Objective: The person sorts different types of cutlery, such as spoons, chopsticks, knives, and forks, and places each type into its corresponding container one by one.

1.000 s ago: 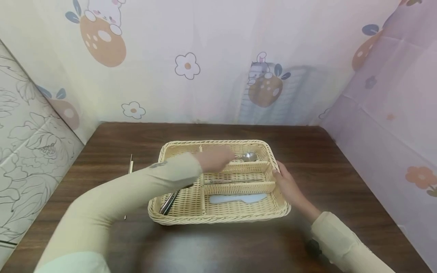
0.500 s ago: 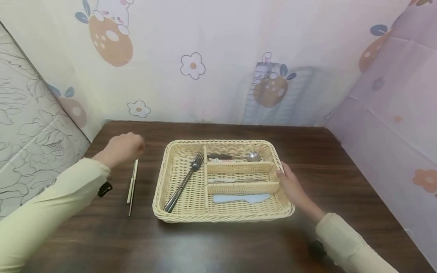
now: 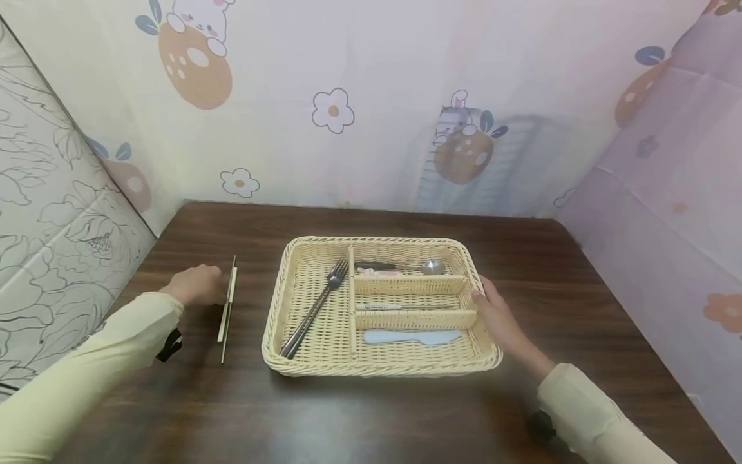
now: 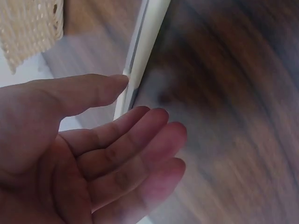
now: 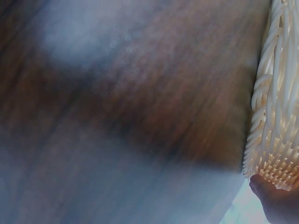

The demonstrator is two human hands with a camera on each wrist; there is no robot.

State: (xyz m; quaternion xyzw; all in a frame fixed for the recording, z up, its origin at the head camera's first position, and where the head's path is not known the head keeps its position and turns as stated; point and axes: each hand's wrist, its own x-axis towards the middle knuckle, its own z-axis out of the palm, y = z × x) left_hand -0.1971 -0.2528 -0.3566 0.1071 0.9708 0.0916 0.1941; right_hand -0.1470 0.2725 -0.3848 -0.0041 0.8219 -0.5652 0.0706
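Note:
A pair of chopsticks point(image 3: 227, 316), part cream and part dark, lies on the table left of the basket. My left hand point(image 3: 197, 285) is beside them, its fingers bent loosely and its thumb tip overlapping the chopsticks in the left wrist view. Nothing sits in its palm. My right hand point(image 3: 501, 322) grips the right rim of the cream woven cutlery basket point(image 3: 382, 370), thumb over the edge. In the basket's left compartment is a dark-handled fork point(image 3: 315, 308). A spoon point(image 3: 433, 267) lies in the back right compartment, and a pale plastic knife point(image 3: 411, 337) in the front one.
The narrow middle compartment holds a slim utensil point(image 3: 379, 307) with a white handle and a metal shaft. Low woven dividers split the basket's right side. Patterned cloth walls point(image 3: 278, 96) stand behind and beside the brown wooden table point(image 3: 324, 419).
My left hand has left the basket, swung left and come down beside the chopsticks. The fork shows in full now. My right hand has kept its grip on the rim.

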